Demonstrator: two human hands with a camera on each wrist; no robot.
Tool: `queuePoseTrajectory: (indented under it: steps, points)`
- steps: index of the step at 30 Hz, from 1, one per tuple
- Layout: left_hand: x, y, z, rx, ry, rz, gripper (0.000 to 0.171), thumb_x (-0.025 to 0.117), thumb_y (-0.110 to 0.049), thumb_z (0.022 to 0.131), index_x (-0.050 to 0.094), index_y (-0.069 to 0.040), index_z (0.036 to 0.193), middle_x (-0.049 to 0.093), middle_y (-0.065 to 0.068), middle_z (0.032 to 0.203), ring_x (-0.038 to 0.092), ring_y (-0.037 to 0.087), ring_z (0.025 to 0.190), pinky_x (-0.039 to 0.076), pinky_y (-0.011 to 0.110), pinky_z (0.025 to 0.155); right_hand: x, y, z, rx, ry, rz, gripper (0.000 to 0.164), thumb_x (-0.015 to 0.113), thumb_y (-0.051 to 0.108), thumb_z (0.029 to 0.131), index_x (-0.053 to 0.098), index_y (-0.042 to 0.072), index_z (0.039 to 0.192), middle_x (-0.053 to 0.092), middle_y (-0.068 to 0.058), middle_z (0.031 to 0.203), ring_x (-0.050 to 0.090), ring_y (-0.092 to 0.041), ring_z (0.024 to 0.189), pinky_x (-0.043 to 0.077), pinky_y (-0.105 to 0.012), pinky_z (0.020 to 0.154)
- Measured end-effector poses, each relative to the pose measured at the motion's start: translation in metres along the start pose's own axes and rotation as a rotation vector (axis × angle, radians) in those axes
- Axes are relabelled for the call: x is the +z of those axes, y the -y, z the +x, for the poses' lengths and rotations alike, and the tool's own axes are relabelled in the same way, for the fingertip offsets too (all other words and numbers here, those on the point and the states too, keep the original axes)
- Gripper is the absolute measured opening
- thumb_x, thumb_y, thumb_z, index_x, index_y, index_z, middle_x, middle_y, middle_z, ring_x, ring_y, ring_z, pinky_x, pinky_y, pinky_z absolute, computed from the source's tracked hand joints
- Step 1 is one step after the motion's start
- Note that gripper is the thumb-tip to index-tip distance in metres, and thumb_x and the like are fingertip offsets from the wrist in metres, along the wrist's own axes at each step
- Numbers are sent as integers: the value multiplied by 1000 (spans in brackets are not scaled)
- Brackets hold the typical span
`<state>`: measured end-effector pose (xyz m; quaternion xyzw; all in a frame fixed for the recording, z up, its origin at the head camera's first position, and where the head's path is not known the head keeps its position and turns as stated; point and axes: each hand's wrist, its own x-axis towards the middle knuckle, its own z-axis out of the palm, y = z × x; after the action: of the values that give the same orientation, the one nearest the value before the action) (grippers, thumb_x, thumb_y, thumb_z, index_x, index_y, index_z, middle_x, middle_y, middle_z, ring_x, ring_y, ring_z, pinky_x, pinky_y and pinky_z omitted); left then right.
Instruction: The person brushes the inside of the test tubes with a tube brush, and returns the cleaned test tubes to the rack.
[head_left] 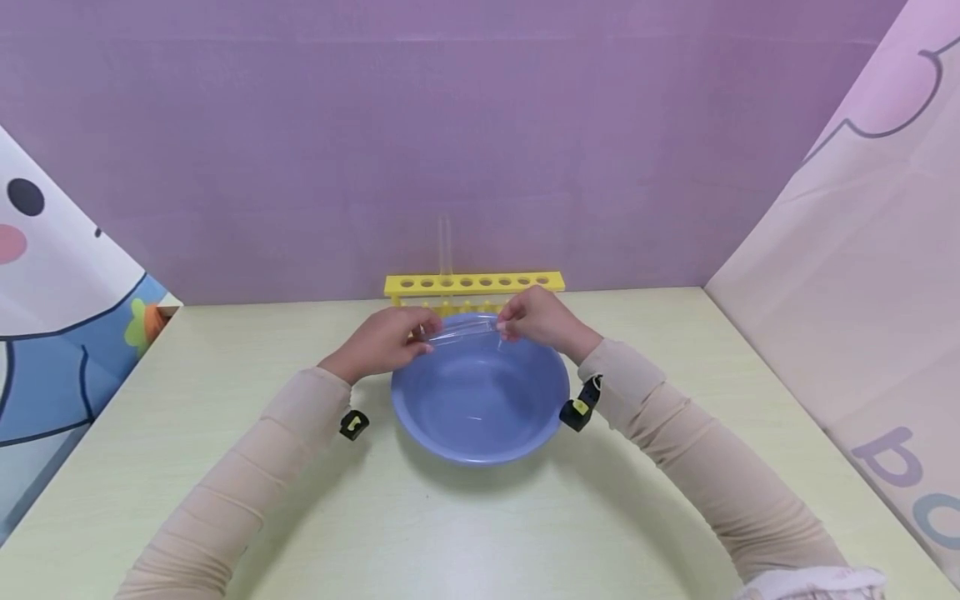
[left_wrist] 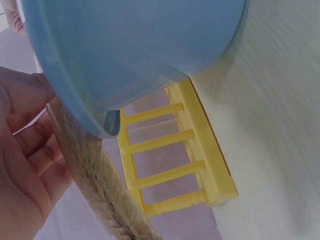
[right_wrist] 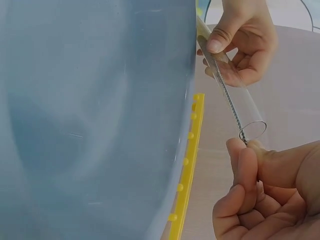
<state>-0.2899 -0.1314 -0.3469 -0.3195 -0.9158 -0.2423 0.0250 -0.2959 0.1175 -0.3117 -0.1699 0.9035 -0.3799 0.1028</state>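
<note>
Across a pale counter (head_left: 480, 533), our beige sleeves (head_left: 247, 467) reach forward from both sides, a small black device (head_left: 581, 407) at each wrist. Between them sits a round blue basin (head_left: 480, 396). Above its far side we hold a clear tube (head_left: 461, 332) stretched from hand to hand. Our left hand (head_left: 386, 337) has its fingers curled around the tube, brown bristles (left_wrist: 95, 165) showing beside them; our right hand (head_left: 549, 321) pinches, thumb against bent fingers, the end of a twisted wire stem (right_wrist: 227, 93) at the tube's open mouth. Just behind the basin, we see a yellow rack (head_left: 510, 281) with a row of round holes, a second tube (head_left: 446, 242) upright in the third from the left. Farthest off, a purple backdrop (head_left: 480, 150) rises between a cartoon-printed panel (head_left: 75, 275) at left and a pale, lettered panel (head_left: 855, 292) at right.
</note>
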Motion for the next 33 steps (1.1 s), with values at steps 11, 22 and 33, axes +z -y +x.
queuePoseTrajectory:
  steps: [11,22,33]
  points:
    - [0,-2,0,-40,16,15,24,70,-8,84,64,-8,108,67,4,100,63,19,87,54,35,77,-3,-4,-2,-30,18,-10,11,63,6,89,70,-2,91,69,-13,79,66,-32,82,54,-43,79]
    - [-4,-3,-1,-44,34,31,24,69,-9,85,64,-8,109,67,3,100,63,20,90,53,37,80,-6,-6,-2,-67,61,-27,15,64,8,89,71,-5,91,69,-11,77,65,-23,73,55,-39,75]
    - [-7,0,0,-25,50,51,22,68,-8,86,64,-8,108,67,3,97,63,20,89,53,38,79,-4,-8,-2,-155,44,-134,10,63,3,88,70,-5,88,68,-7,74,63,-18,68,54,-29,65]
